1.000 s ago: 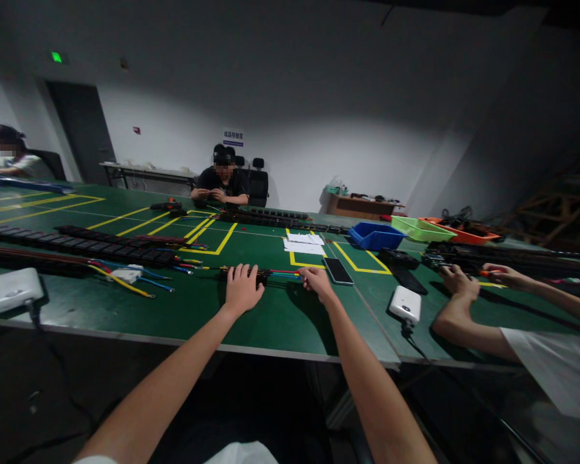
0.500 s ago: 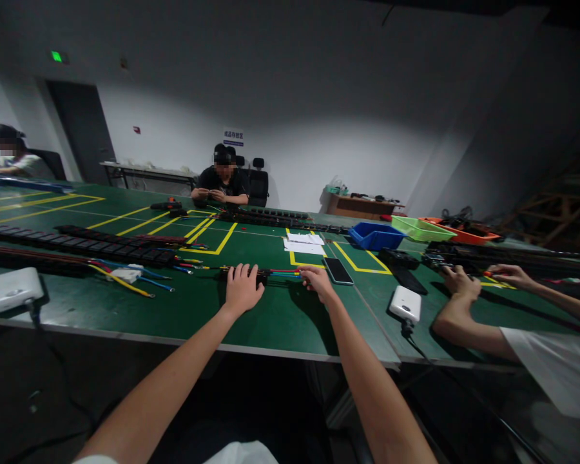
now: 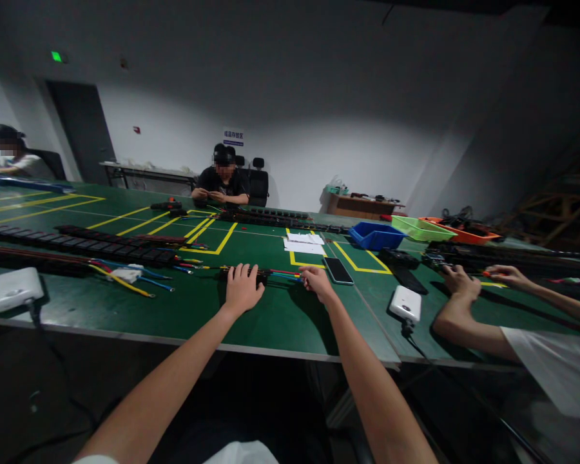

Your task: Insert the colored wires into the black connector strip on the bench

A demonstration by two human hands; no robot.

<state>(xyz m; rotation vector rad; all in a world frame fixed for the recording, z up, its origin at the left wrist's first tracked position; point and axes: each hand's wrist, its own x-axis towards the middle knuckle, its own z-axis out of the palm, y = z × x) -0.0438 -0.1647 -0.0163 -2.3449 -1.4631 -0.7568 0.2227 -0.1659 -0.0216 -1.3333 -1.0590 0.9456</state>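
Note:
My left hand (image 3: pixel 241 287) lies over a short black cable chain (image 3: pixel 261 278) on the green table, its fingers wrapped over the top and pressing it down. Red, blue and yellow wires (image 3: pixel 283 274) run out of the chain's right end. My right hand (image 3: pixel 316 282) pinches the ends of these wires between thumb and fingers. On the chain's left side, thin wire ends (image 3: pixel 210 267) stick out. A phone (image 3: pixel 338 270) lies just right of my right hand.
White papers (image 3: pixel 303 243) lie behind my hands. A white box with a cable (image 3: pixel 406 304) is to the right, near a co-worker's hands (image 3: pixel 461 283). Blue (image 3: pixel 376 236), green and orange bins stand farther back. Long black chains (image 3: pixel 77 245) lie at left, beside another white box (image 3: pixel 15 289).
My right hand has shifted very slightly on the wires, which lie a little differently beside it. My left hand keeps its place on the chain.

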